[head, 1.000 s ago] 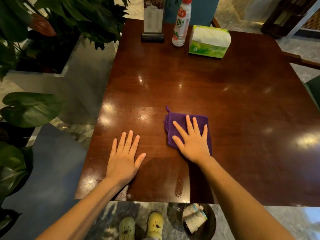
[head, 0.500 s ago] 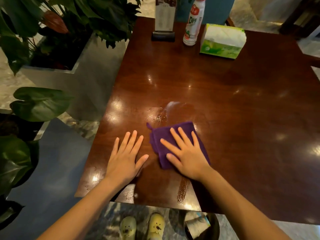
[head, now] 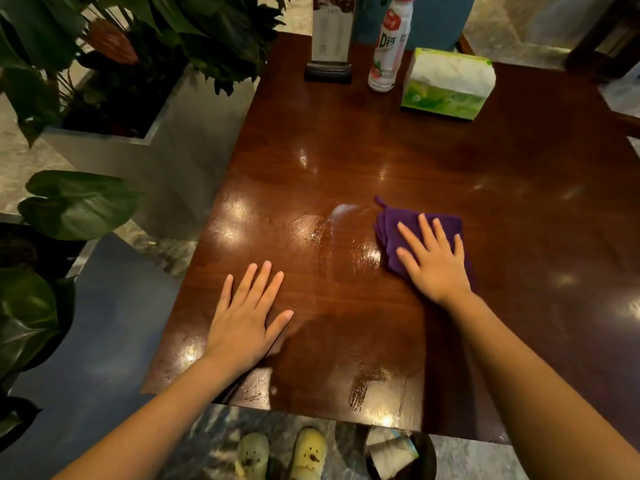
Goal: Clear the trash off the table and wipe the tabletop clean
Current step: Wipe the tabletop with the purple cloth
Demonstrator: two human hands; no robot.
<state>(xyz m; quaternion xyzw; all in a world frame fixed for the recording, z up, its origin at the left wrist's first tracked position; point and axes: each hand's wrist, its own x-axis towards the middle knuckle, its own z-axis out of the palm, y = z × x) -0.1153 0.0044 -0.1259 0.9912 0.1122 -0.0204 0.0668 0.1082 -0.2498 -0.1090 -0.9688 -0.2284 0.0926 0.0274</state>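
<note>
While right hand (head: 437, 263) presses flat on purple cloth (head: 393, 230) mid-frame, left hand (head: 244, 322) spread on table (head: 346, 140); trash looks binned, wiping roughly halfway, far side left.

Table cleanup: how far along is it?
Trash looks cleared: cartons sit in the bin. In hand: the right hand presses a purple cloth flat, wet streaks beside it; the left hand braces. Left: the far tabletop around the bottle and tissue box.
</note>
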